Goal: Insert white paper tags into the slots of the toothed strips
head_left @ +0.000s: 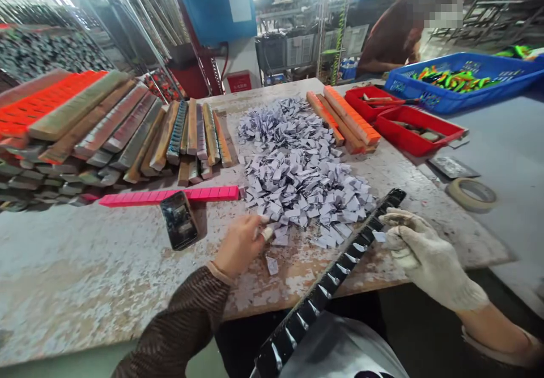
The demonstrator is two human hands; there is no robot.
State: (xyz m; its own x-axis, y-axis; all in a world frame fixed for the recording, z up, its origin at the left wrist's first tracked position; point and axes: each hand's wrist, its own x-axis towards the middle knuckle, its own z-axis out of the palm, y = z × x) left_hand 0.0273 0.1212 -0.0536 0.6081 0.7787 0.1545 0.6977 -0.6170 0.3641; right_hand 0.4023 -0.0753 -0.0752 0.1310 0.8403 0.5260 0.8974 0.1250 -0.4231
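Observation:
A black slotted bar (pixel 325 284) slants from my lap up over the table's front edge. Small pale pieces stick out of several of its slots. My right hand (pixel 425 256), in a white glove, is closed by the bar's far end, with a small white tag-like piece (pixel 379 236) at its fingertips. At the near edge of a heap of similar white pieces (pixel 301 179), my bare left hand (pixel 243 245) has its fingers drawn together, with a white covering on one fingertip. What they pinch is hidden. One loose white piece (pixel 272 265) lies beside that hand.
A phone (pixel 179 220) leans on a pink bar (pixel 170 195) at left. Stacked slotted bars (pixel 106 117) fill the back left. Orange bars (pixel 346 117), red trays (pixel 419 131), a tape roll (pixel 471 194) and a blue crate (pixel 463 80) stand right. Another person (pixel 393 35) sits behind.

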